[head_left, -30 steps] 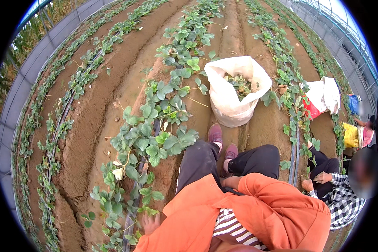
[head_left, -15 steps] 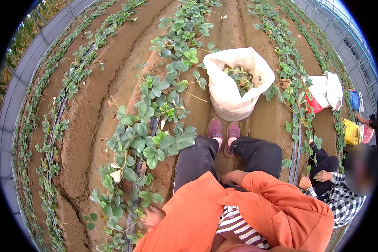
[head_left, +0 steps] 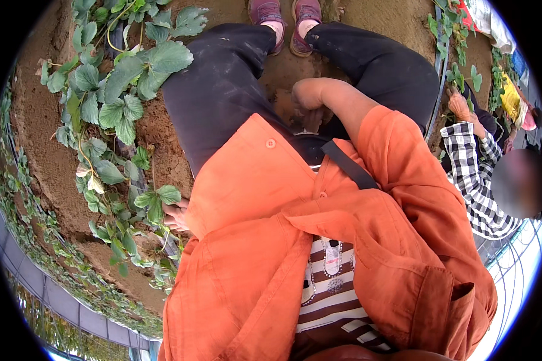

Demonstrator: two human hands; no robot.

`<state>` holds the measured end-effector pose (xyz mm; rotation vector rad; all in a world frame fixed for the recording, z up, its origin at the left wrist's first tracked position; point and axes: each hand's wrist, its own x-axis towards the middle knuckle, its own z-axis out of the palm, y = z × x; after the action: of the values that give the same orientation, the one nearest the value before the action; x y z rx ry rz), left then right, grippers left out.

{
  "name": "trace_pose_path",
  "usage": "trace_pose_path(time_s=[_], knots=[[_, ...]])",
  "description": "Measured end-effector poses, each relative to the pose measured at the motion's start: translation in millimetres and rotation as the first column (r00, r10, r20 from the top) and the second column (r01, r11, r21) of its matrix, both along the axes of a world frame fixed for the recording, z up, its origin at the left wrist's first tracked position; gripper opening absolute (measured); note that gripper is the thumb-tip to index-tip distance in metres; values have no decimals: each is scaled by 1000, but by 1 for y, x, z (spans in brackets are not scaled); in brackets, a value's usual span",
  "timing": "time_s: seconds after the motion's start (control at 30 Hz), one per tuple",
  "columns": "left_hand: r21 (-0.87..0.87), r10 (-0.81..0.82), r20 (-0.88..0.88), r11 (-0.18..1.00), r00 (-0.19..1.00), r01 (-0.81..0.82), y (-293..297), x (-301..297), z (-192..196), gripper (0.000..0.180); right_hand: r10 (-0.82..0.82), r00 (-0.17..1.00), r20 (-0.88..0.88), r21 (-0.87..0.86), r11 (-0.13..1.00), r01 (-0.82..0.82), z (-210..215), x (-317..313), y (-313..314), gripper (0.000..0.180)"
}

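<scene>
Orange shirt and leaves partly over left fingers, right fingers between legs, both grips unclear

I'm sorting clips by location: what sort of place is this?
Probably a farm plot, perhaps in a greenhouse: leafy plants in rows, brown soil, and a grey wall along one side.

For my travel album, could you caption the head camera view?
Left hand beside green leaves, right hand between the dark trouser legs, orange shirt filling the foreground.
</scene>
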<state>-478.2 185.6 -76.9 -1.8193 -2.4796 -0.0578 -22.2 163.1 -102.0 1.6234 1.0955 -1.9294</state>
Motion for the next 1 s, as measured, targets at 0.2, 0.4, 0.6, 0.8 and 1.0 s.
trace_pose_path(time_s=[0.2, 0.4, 0.6, 0.8, 1.0], knots=[[-49, -52, 34, 997, 998, 54, 4, -6, 13, 48, 160, 977, -137, 201, 971, -131, 47, -37, 13, 37], [-147, -109, 71, 982, 991, 119, 3, -22, 19, 49, 386, 823, -417, 374, 898, -232, -80, -53, -57, 33], [-249, -95, 118, 961, 988, 122, -16, -18, 1, 50, -106, 958, -266, 62, 990, 127, -25, -36, -15, 33], [-308, 84, 153, 951, 985, -34, -7, 26, -9, 47, 229, 971, 71, 228, 944, -239, 29, 49, 64, 27], [-89, 179, 33, 981, 983, -175, -1, 32, -26, 45, 245, 882, 403, 542, 713, -445, 75, 70, 126, 22]])
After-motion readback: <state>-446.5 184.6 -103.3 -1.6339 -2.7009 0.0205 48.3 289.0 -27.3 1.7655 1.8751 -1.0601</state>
